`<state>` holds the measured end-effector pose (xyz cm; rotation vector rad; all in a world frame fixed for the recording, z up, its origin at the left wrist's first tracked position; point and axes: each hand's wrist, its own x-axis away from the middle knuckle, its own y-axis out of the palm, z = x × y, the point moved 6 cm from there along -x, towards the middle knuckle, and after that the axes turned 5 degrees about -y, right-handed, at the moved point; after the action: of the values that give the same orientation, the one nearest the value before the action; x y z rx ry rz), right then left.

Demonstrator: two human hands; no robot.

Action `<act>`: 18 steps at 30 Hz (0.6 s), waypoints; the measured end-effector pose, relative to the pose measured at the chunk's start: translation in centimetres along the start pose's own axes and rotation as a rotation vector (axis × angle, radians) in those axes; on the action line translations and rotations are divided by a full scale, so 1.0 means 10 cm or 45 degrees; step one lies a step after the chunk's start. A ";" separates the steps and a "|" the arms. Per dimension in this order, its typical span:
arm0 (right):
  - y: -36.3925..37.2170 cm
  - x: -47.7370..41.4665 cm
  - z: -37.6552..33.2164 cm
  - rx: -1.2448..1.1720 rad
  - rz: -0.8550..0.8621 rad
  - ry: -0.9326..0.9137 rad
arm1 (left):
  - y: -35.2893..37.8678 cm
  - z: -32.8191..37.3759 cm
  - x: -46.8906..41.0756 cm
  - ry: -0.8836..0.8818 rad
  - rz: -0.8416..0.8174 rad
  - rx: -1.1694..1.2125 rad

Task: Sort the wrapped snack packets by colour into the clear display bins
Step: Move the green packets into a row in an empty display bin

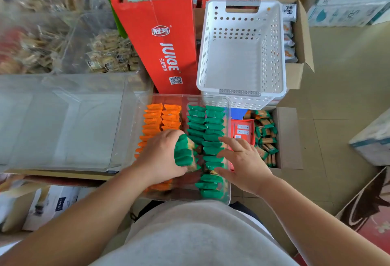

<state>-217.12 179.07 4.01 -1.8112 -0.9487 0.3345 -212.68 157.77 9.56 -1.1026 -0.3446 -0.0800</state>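
Cartons (166, 44), white basket (242, 65) and clear bin (164, 99) crowd beige floor (337, 107) (tiled).

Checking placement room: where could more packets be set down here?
The white basket behind the clear bin is bare inside, as is the clear tray left of it. Orange packets and green packets crowd the bin; the cardboard box at right is full too.

Clear bin (173, 96): colourless, see-through. Orange packets (160, 118): bright plain orange. Green packets (211, 126): flat teal-green, no print legible. Basket (272, 54): white, walls dotted with round holes, grey strips at the handles. Juice carton (168, 33): red, white lettering, white QR patch. Cardboard box (289, 139): brown; its snack packs (266, 137) are green and tan, beside a red flat box (242, 130). Shirt (200, 234): pale grey. Floor (337, 96): beige.
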 end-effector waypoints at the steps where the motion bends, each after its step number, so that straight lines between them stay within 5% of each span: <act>1: -0.03 -0.03 -0.03 0.050 0.090 0.017 | -0.12 -0.04 0.05 -0.041 0.030 0.075; 6: -0.32 -0.34 -0.53 -0.034 0.432 -0.036 | -0.63 -0.39 0.25 -0.246 0.044 0.702; 9: -0.41 -0.58 -0.98 -0.472 0.267 -0.208 | -0.85 -0.60 0.33 -0.250 0.021 1.014; 13: -0.42 -0.94 -1.49 -0.986 0.154 -0.156 | -1.11 -1.00 0.37 -0.155 0.051 1.302; 18: -0.32 -1.47 -2.12 -1.096 0.155 -0.108 | -1.39 -1.68 0.37 -0.065 0.002 1.388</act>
<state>-215.18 154.85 13.30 -2.6576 -1.1408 0.0660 -208.45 136.99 15.85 -0.0252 -0.3593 0.1316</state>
